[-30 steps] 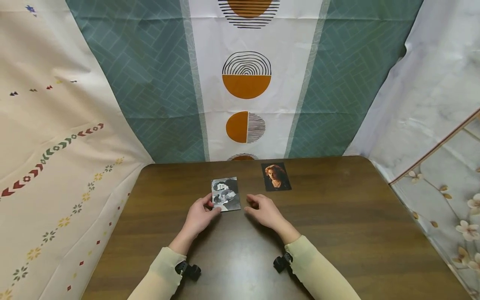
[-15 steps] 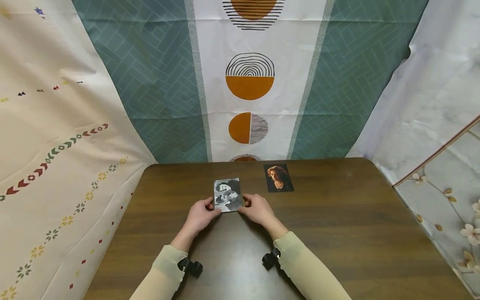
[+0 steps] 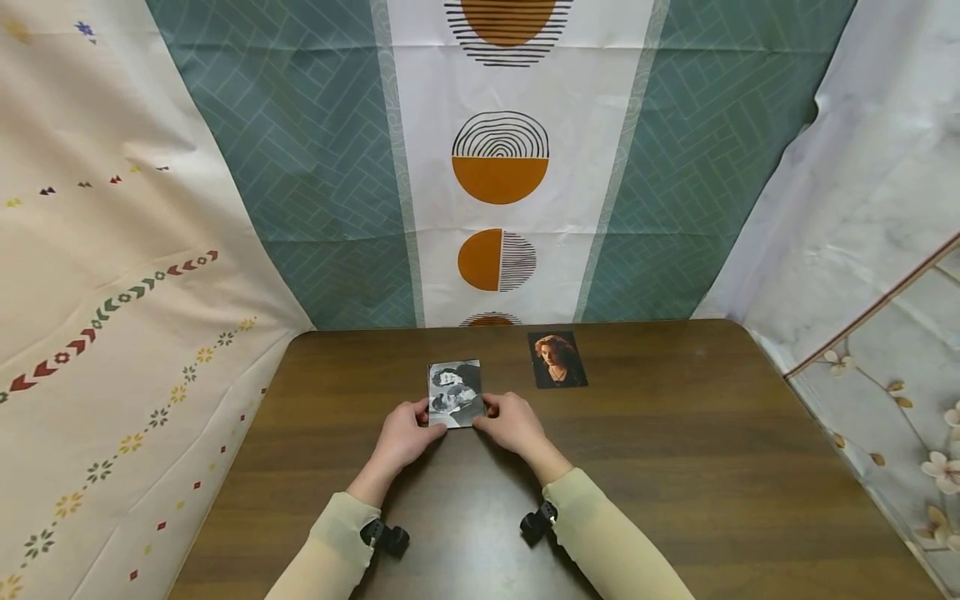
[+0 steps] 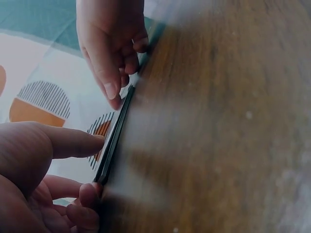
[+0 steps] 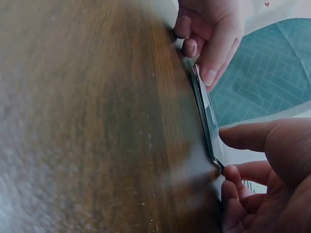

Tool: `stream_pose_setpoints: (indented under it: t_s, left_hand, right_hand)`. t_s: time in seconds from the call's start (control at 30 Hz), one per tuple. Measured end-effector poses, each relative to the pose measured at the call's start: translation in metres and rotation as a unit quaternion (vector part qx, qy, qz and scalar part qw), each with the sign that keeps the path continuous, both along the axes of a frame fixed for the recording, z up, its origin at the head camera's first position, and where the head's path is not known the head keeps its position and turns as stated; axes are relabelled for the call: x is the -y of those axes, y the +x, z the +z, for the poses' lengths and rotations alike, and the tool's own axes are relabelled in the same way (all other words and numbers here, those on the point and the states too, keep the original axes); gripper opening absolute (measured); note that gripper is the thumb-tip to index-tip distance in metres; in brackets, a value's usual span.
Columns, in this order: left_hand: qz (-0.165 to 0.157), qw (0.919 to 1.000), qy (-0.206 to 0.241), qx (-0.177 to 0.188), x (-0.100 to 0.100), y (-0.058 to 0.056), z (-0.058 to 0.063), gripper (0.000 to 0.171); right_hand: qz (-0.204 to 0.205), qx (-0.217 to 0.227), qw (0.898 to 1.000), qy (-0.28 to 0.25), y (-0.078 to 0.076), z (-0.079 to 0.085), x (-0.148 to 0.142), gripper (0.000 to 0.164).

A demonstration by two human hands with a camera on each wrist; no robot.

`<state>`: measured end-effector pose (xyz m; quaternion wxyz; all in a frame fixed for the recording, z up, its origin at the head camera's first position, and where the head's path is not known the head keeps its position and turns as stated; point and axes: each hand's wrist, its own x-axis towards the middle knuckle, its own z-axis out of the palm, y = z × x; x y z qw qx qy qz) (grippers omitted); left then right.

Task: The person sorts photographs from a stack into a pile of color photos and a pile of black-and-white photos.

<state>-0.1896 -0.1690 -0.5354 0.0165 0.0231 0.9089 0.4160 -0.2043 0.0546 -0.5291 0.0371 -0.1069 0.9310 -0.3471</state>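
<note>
Wooden table: left hand and right hand, fingers curled, pinch opposite sides of a photo stack, near a portrait. Wrist views alone reveal dark layered edges; head view, a black-and-white top print.

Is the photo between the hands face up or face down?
Face up. In the head view, the black-and-white photo shows its printed picture, with the left hand and right hand at its sides.
</note>
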Motion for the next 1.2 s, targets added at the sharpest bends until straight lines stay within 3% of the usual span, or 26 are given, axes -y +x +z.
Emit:
stream_pose_setpoints:
  t_s: [0.17,0.4,0.83,1.2]
  left_hand:
    - [-0.001,1.0,-0.002,0.001,0.0,0.001,0.0,0.062]
    - [0.009,0.9997,-0.006,-0.024,0.001,0.004,-0.001,0.066]
    - [0.018,0.9977,0.03,-0.058,0.001,0.01,0.004,0.045]
    - [0.009,0.9975,0.053,-0.046,-0.003,0.012,0.01,0.039]
  right_hand:
    - [0.0,0.007,1.0,-0.001,0.002,0.002,0.001,0.056]
    - [0.0,0.007,1.0,-0.022,0.005,0.005,0.004,0.055]
    - [0.008,-0.01,0.997,-0.081,0.009,0.005,-0.008,0.044]
    - [-0.005,-0.003,0.992,-0.126,0.012,0.005,-0.021,0.037]
